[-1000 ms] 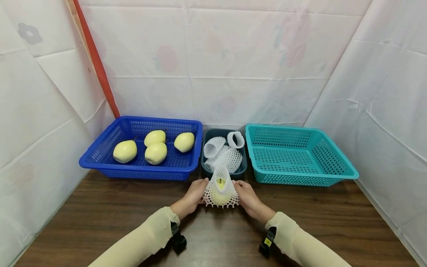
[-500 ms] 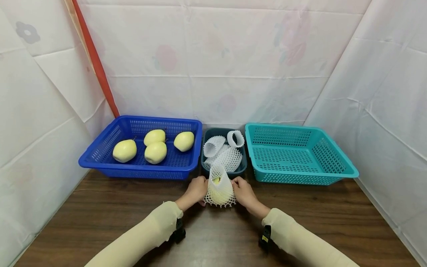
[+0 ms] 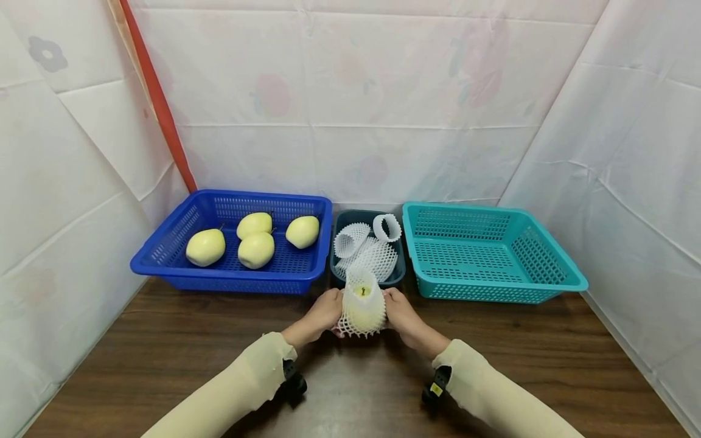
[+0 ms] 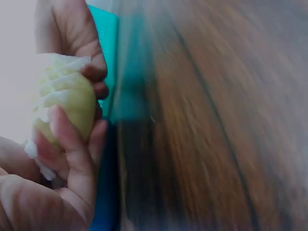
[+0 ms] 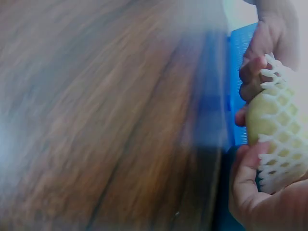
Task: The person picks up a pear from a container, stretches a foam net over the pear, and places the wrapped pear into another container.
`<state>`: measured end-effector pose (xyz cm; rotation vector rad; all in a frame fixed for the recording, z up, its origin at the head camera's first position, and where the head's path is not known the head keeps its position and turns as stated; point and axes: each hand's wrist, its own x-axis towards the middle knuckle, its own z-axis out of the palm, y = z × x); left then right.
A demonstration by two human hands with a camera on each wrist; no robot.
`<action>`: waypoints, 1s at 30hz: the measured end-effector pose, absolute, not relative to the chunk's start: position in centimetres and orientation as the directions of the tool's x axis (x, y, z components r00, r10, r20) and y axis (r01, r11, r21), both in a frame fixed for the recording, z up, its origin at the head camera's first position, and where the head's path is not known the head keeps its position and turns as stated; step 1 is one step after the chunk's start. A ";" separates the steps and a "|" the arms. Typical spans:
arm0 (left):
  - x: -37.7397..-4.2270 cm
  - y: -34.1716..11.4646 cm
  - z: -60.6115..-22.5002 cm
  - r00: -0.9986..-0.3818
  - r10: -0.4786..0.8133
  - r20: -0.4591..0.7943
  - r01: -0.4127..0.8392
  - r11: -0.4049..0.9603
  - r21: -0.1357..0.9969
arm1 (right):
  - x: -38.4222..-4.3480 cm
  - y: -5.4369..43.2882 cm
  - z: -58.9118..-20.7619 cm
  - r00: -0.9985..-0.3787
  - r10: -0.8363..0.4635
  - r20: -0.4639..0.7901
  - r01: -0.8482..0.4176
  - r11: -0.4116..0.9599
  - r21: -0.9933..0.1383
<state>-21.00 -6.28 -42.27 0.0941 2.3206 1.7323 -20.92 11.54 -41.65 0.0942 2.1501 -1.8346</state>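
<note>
Table (image 3: 164,359) space in front of a blue basket (image 3: 164,267) with 4 pears and a teal basket (image 3: 569,280) is occupied by 1 upright netted pear (image 3: 361,310), grasped between the left hand (image 3: 320,313) and right hand (image 3: 402,313), fingers (image 4: 72,144) curled on both sides, equally near.

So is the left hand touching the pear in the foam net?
Touching. In the left wrist view the left hand lays its fingers directly against the netted pear; the head view agrees.
</note>
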 end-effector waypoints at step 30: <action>-20.6 -3.5 -41.6 -0.963 0.174 -0.206 -0.255 -0.341 0.905 | -20.8 10.0 -40.3 -0.986 -0.052 -0.158 0.166 -0.224 -0.960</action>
